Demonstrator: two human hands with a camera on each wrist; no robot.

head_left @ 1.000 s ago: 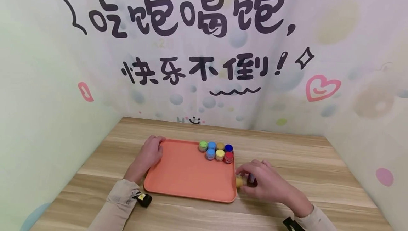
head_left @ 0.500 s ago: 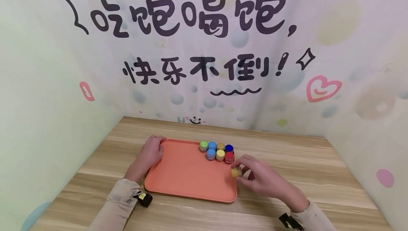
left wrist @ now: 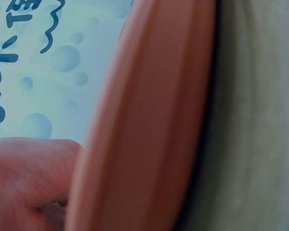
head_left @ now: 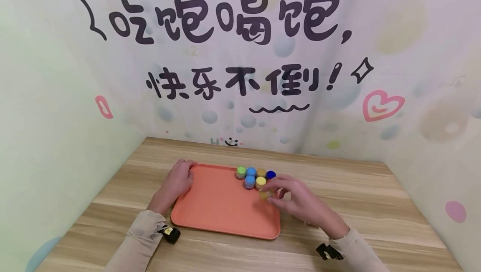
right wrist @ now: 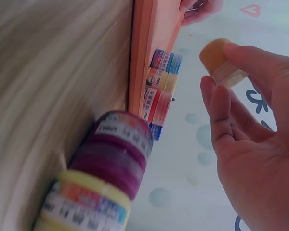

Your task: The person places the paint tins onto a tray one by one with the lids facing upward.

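Note:
My right hand pinches a small paint jar with an ochre-yellow end between thumb and fingertips. It holds the jar above the right part of the orange tray, just in front of the grouped jars. My left hand grips the tray's left rim near the far corner. Two rows of jars stand at the tray's far right: green, blue, pale yellow, ochre and dark blue lids show. A red jar is visible in the right wrist view; my hand covers it in the head view.
On the wooden table, right of the tray, a purple jar and a pale yellow jar show in the right wrist view. A printed cloth wall stands behind the table.
My right hand has lifted the ochre-yellow jar from the table beside the tray and carried it left over the tray's right rim. My left hand has stayed at the rim.

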